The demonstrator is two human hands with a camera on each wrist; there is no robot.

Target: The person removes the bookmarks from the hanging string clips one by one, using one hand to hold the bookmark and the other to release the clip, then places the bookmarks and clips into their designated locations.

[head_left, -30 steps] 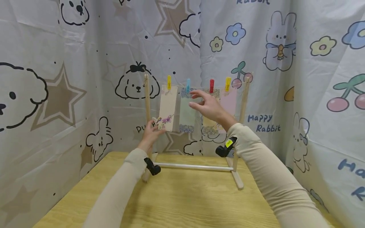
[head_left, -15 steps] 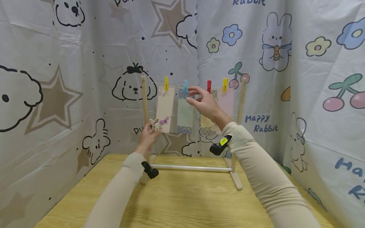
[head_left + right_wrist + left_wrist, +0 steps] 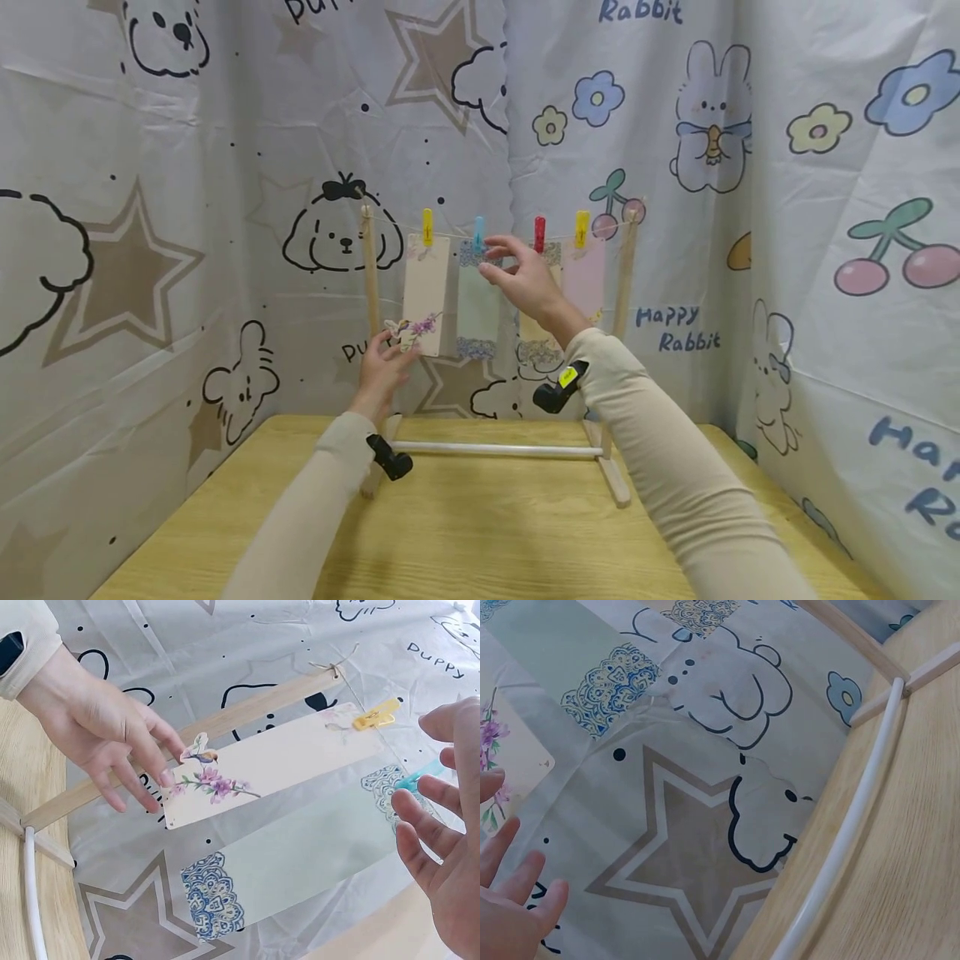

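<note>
A cream bookmark [image 3: 277, 765] with purple flowers and a bird hangs from a yellow clothespin [image 3: 427, 227] on a string. My left hand [image 3: 381, 377] pinches its lower left corner, thumb over the front, other fingers spread. Part of that grip is hidden behind the card. My right hand [image 3: 527, 283] hovers in front of the string, fingers loosely bent with nothing between them. Nearest to it are a blue clothespin [image 3: 479, 233] and the pale green bookmark [image 3: 277, 851] with blue lace ends; in the head view the fingertips overlap them, and I cannot tell whether they touch.
Farther right hang a lace-edged yellowish bookmark [image 3: 536, 329] under a red clothespin [image 3: 539, 233] and a pink one [image 3: 585, 275] under a yellow clothespin [image 3: 582, 227]. Wooden posts [image 3: 625, 275] hold the string. A white rod [image 3: 498, 450] joins their feet above the wooden table [image 3: 495, 533]. Printed curtains surround it.
The head view has shifted slightly, so the scene sits a little lower and farther left. Both hands keep nearly the same places relative to the bookmarks.
</note>
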